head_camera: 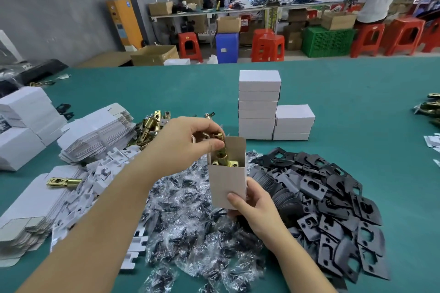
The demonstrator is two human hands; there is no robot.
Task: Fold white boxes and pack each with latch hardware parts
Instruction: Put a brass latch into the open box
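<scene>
Your right hand [252,207] grips the upright white box [227,183] near its base while your left hand [188,140] pinches a brass latch [220,152] standing in its open top.

Green table [357,102]: bare cloth lay open at the far side and to the right of the stacked white boxes [259,104]. Near side crowded: flat cartons [95,133] and brass latches [147,126] at left, plastic bags of screws [190,226] in the middle, black plates [333,209] at right, the piles touching.
</scene>
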